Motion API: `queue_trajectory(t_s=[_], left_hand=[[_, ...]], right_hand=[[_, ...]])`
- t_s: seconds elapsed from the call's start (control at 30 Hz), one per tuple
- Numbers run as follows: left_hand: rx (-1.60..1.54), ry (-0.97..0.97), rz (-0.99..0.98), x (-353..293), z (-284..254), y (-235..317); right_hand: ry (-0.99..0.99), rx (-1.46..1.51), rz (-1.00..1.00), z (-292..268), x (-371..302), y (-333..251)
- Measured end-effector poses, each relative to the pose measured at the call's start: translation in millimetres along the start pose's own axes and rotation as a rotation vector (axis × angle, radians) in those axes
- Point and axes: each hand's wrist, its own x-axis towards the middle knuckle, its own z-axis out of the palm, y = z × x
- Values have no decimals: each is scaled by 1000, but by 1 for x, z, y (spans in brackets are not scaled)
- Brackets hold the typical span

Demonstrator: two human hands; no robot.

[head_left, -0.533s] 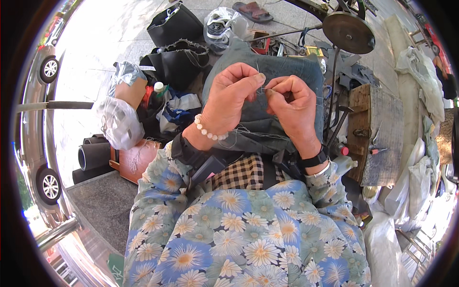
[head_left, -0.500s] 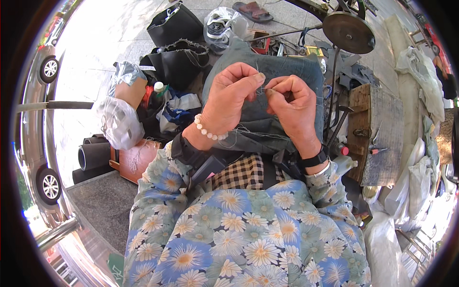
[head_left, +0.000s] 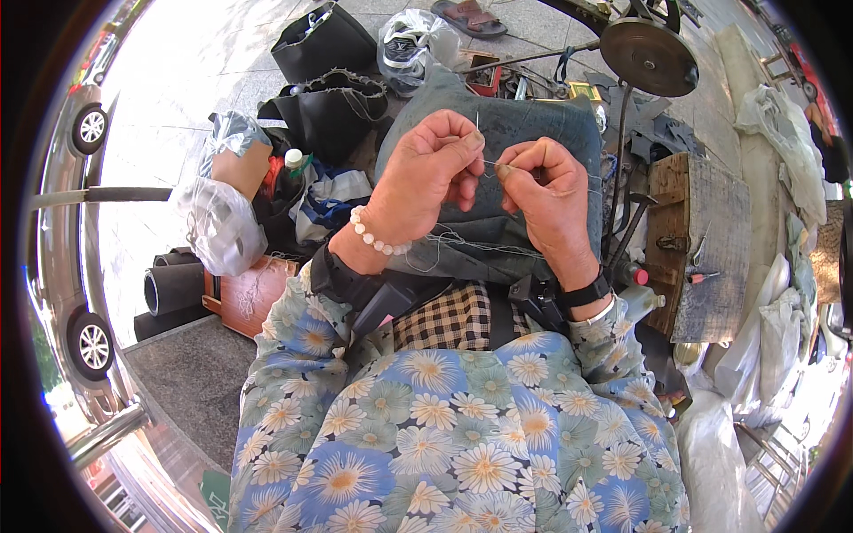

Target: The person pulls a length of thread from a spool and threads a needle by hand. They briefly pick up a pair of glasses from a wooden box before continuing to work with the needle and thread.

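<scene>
My left hand [head_left: 423, 173], with a pale bead bracelet [head_left: 380, 242] at the wrist, is closed in a pinch on a thin needle [head_left: 478, 119] that sticks up past the thumb. Close beside it, my right hand [head_left: 553, 195] pinches the pale thread [head_left: 490, 163] between thumb and forefinger. A short stretch of thread spans the gap between both hands. More thread [head_left: 458, 238] hangs in loose loops below them. Under the hands, a dark green cloth [head_left: 524, 124] covers my lap. Whether the thread passes through the needle's eye is too small to tell.
Black bags [head_left: 324, 49] and a clear plastic bundle [head_left: 416, 49] lie ahead. At the left are a plastic bag [head_left: 220, 229] and a reddish box [head_left: 253, 298] with thread on it. A wooden box [head_left: 720, 249] and a metal wheel [head_left: 649, 58] stand at the right.
My left hand has shifted slightly up and left, and the needle now shows more clearly upright. The right hand stays nearly in place, with thread stretched between the two.
</scene>
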Motion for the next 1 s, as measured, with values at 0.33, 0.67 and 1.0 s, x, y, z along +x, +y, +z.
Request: queue_trajectory(t_s=[0.33, 0.67, 1.0], left_hand=[[-289, -116, -36, 5, -6, -7], [-253, -138, -101, 5, -11, -2], [127, -114, 108, 2, -4, -7]], right_hand=[[-51, 56, 83, -2, 2, 2], [-35, 223, 178, -5, 3, -1], [-24, -17, 84, -7, 3, -2]])
